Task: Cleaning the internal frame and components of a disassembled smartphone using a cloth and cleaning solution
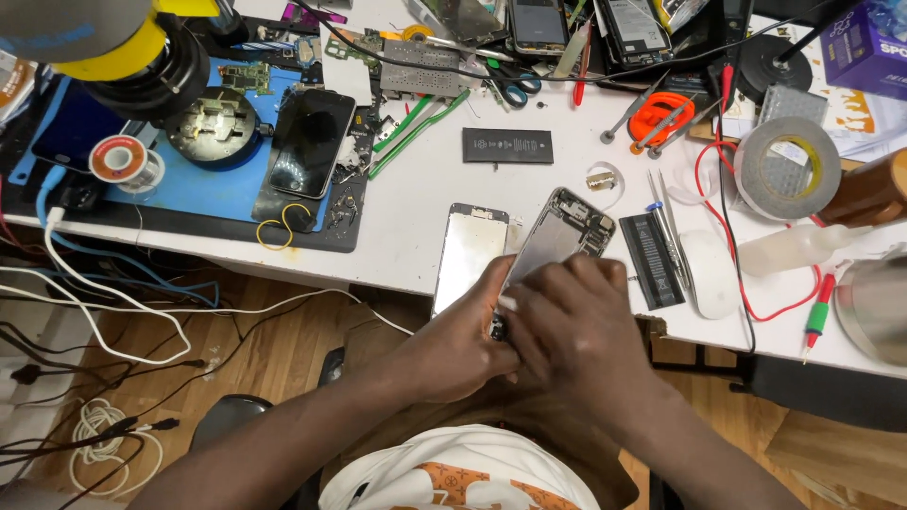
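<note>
Here, both hands, left hand (463, 340) and right hand (576, 326), fingers closed around opened phone body (557, 236) beside detached screen (470, 253), mid-disassembly; next, probably careful prying.

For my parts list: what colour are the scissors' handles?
The scissors have teal-blue handles, seen in the head view.

A phone repair workshop: a cluttered white worktop (416, 203) carries an opened phone housing (557, 236), a detached screen panel (470, 255), loose batteries (507, 145), a circuit board (416, 66), tweezers (666, 222), a solder spool (121, 161), tape rolls (786, 168) and a blue repair mat (203, 184), under a microscope (132, 52).
</note>
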